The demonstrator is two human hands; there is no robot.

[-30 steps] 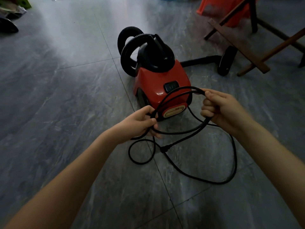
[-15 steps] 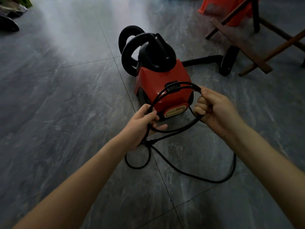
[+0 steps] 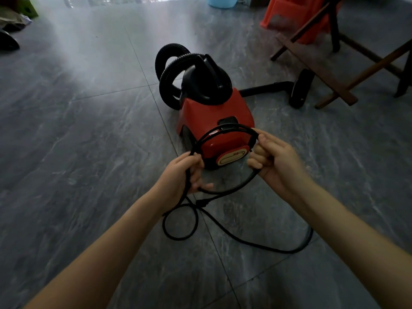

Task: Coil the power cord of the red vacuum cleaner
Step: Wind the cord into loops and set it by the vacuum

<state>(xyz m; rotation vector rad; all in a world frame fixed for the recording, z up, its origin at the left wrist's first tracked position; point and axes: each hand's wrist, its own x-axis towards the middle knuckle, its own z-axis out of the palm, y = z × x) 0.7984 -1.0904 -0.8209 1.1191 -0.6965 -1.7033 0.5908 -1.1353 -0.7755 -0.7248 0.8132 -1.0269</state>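
Observation:
The red vacuum cleaner (image 3: pixel 214 114) stands on the grey floor, its black ribbed hose (image 3: pixel 169 72) looped at its back left. A black power cord (image 3: pixel 227 130) is gathered into a round coil held in the air just in front of the vacuum. My left hand (image 3: pixel 182 172) grips the coil's left side. My right hand (image 3: pixel 274 161) grips its right side. The rest of the cord lies loose on the floor below my hands, in a small loop at the left and a long bend to the right.
The vacuum's black wand and floor head (image 3: pixel 298 90) lie at the right of the vacuum. Wooden furniture legs (image 3: pixel 325 70) and an orange plastic stool (image 3: pixel 296 16) stand at the back right. A blue tub (image 3: pixel 219 1) sits at the far edge. Dark things lie at the far left (image 3: pixel 9 41).
The coil has been drawn tighter and rounder between my hands. The loose cord on the floor has shifted slightly, its plug end now below my left hand.

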